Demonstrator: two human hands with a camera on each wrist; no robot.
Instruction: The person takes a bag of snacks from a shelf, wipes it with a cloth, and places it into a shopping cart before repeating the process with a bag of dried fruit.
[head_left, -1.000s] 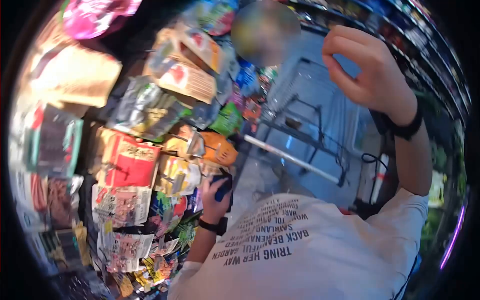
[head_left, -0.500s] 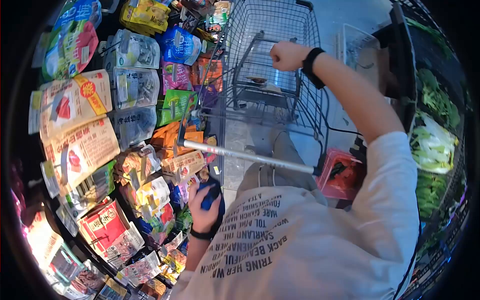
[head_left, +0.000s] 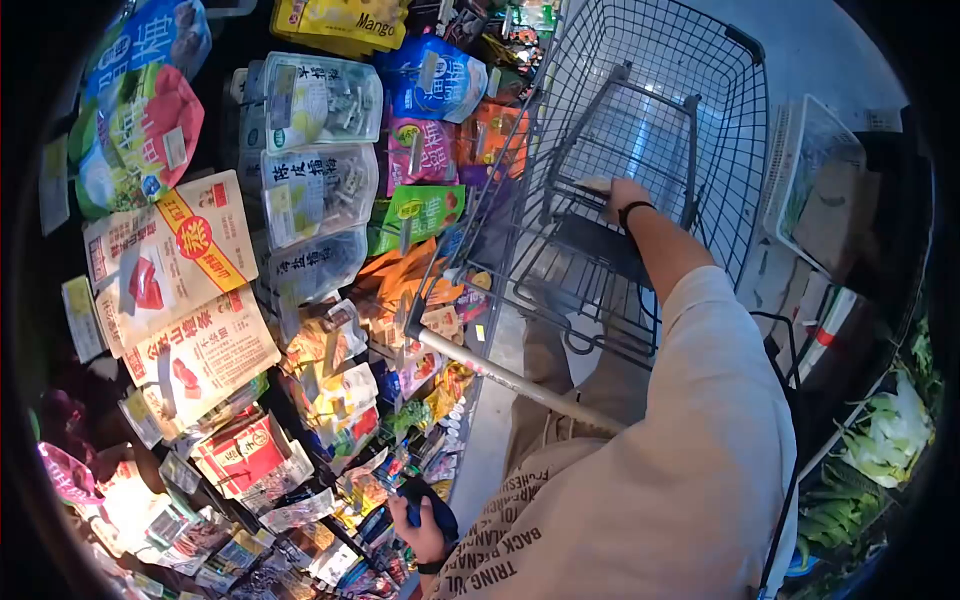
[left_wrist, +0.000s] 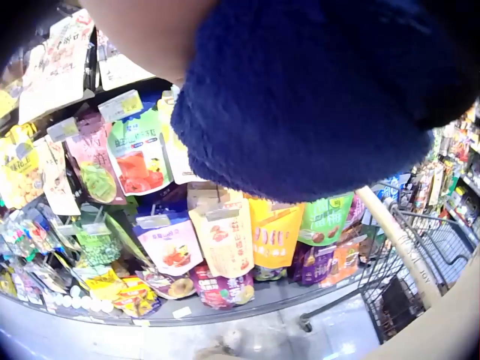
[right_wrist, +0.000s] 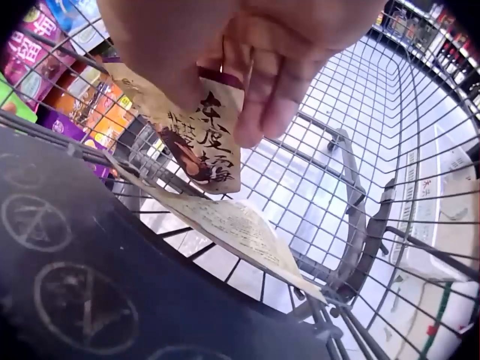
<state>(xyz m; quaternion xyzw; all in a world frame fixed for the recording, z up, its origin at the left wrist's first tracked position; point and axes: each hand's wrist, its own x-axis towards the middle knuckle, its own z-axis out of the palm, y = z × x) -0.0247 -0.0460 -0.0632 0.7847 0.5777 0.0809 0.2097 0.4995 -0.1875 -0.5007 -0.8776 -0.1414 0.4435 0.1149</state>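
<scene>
My right hand (head_left: 624,200) reaches down into a wire shopping cart (head_left: 700,40). In the right wrist view, its thumb and fingers pinch the upper part of a beige snack bag (right_wrist: 217,139) with dark Chinese lettering. Below that bag, a second beige packet (right_wrist: 232,229) with fine print leans along the dark seat panel (right_wrist: 90,277). My left hand (head_left: 428,538), low beside the shelves, has its fingers curled round a fluffy navy-blue item (left_wrist: 300,112). That item fills the top of the left wrist view, and its full shape is hidden.
Shelves of hanging snack bags, including a green pouch (head_left: 420,215) and tan packs (head_left: 170,260), line the left. The cart's pale handle (head_left: 510,380) crosses in front of my body. On the right stand a white basket (head_left: 820,170) and leafy vegetables (head_left: 890,430).
My right hand has come down from a raised position into the cart, where it now holds the snack bag. The left hand keeps the navy-blue item beside the shelves.
</scene>
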